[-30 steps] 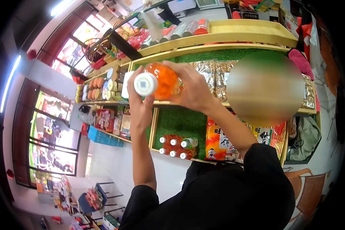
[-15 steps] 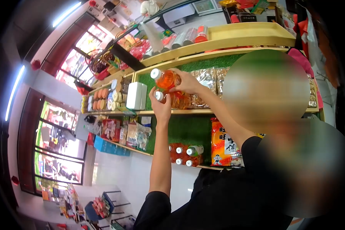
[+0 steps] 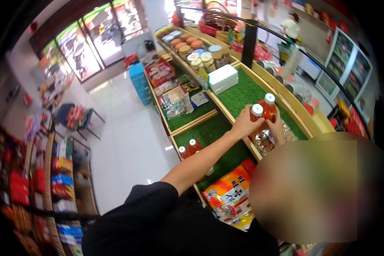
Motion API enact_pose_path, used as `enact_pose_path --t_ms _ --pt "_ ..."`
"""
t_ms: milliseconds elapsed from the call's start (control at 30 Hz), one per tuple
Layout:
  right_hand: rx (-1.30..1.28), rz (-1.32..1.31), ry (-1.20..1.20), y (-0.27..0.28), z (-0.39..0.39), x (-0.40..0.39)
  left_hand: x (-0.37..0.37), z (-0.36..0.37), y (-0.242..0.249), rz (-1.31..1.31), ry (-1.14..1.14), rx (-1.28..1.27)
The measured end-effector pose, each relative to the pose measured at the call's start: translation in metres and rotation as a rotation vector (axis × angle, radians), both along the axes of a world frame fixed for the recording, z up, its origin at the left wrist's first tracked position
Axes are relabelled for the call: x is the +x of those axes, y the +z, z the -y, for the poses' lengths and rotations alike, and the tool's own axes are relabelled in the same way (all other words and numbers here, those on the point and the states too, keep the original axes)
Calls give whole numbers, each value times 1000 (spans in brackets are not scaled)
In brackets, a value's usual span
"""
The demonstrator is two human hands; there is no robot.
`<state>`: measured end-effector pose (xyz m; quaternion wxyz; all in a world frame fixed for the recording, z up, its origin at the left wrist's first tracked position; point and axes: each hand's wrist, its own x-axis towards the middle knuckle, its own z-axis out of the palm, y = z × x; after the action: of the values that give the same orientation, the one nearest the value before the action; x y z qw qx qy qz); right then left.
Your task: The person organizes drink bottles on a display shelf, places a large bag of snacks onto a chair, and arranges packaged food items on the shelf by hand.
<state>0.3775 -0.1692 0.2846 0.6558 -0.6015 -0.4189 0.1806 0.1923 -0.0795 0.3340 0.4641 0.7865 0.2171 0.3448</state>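
Both bottles have come down from in front of the face onto the upper shelf, and the view has swung round so the shelving now runs away toward the glass doors. On that shelf's green turf, near its front wooden edge, the left hand wraps its grip around the nearer orange bottle, whose white cap shows above the fingers. Touching it on the far side stands the second orange bottle, upright, also white-capped; the right hand curls around its lower part from the back edge of the shelf, its grip closed on that bottle, though a blurred patch hides the wrist and arm. Just below the two bottles lie clear snack packets against the same front edge. Farther along this shelf, well apart from the hands, sits a white box, and beyond it a cluster of lidded jars. One level down, on the lower shelf, two more orange bottles stand together near its front edge, with a large orange snack bag at the near end. Past a wooden divider, that lower shelf holds clear wrapped packs. Left of the shelving lies the pale floor.
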Motion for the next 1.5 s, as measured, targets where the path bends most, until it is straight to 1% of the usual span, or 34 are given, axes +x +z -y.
enact_pose_path --t_ms 33,100,167,200,233,267,300,333,367,400,433,467,500,533,567,633,667,700,733,767,833,900,967,1000,1033,1100,1133,1167,1233,1300,1367,1400,1433,1500 --pt "-46 37 -81 10 4 -14 -6 7 9 -44 -8 -28" --pt "-19 120 -316 33 19 -59 -8 3 5 -10 -49 -53" --pt "196 239 -442 9 38 -79 -5 -10 -15 137 -103 -72" --pt "246 186 -534 -12 54 -104 -5 -16 -25 116 -107 -47" --pt "265 192 -700 -21 67 -147 -12 -21 -32 100 -163 32" --pt "330 49 -578 -34 86 -184 -15 -24 -42 119 -212 -16" --pt "346 88 -491 -88 96 -200 -32 -16 -29 40 -182 -4" --pt "220 163 -463 -101 108 -235 -42 -20 -37 24 -216 4" --pt "9 92 -403 -139 123 -264 -55 -21 -46 -33 -180 23" --pt "-147 -82 -345 -190 142 -290 -68 -22 -60 -17 -177 29" --pt "-304 -274 -300 -210 168 -313 -87 -21 -71 -9 -151 -9" --pt "-367 -380 -352 -238 193 -333 -109 -19 -91 -21 -96 -81" --pt "-511 -304 -433 -235 216 -344 -130 -18 -116 -35 -39 -144" --pt "-424 -460 -454 -264 242 -351 -153 -16 -154 -82 34 -160" --pt "-331 -612 -478 -300 271 -356 -180 -10 -177 -243 68 -16" --pt "-434 -560 -598 -325 316 -354 -227 1 -237 -379 -75 -79" --pt "-556 -442 -678 -335 337 -349 -250 2 -276 -461 -138 56" --pt "-680 -323 -749 -343 351 -342 -265 13 -275 -597 -206 263" --pt "-593 -379 -795 -346 358 -335 -269 20 -278 -638 -207 261" --pt "-503 -431 -835 -349 357 -329 -270 22 -279 -681 -202 263" --pt "-571 -375 -891 -353 343 -312 -259 5 -296 -613 -195 227" --pt "-439 -417 -826 -299 306 -300 -251 -4 -297 -547 -160 176" --pt "-518 -465 -729 -289 265 -292 -243 -10 -279 -764 -63 158" --pt "-503 -451 -655 -293 241 -292 -243 -14 -280 -862 -63 213" --pt "-491 -434 -578 -299 217 -293 -245 -15 -278 -861 -48 205" --pt "-548 -472 -330 -281 168 -305 -248 -16 -276 -986 -136 202" --pt "-577 -457 -219 -288 144 -312 -249 -16 -288 -971 -100 122" --pt "-605 -440 -106 -300 121 -320 -251 -15 -291 -935 -104 139" --pt "-742 -278 -56 -306 84 -338 -257 -15 -294 -769 -181 183" --pt "-726 -212 -84 -307 59 -355 -263 -11 -286 -643 -251 150" --pt "-707 -16 -74 -303 47 -362 -261 -13 -266 -598 -317 23" --pt "-703 15 -112 -293 44 -365 -260 -16 -248 -567 -365 -33" --pt "-716 26 -113 -277 40 -364 -257 -22 -225 -529 -415 -85" --pt "-606 116 -82 -239 39 -361 -255 -33 -193 -453 -456 -137"
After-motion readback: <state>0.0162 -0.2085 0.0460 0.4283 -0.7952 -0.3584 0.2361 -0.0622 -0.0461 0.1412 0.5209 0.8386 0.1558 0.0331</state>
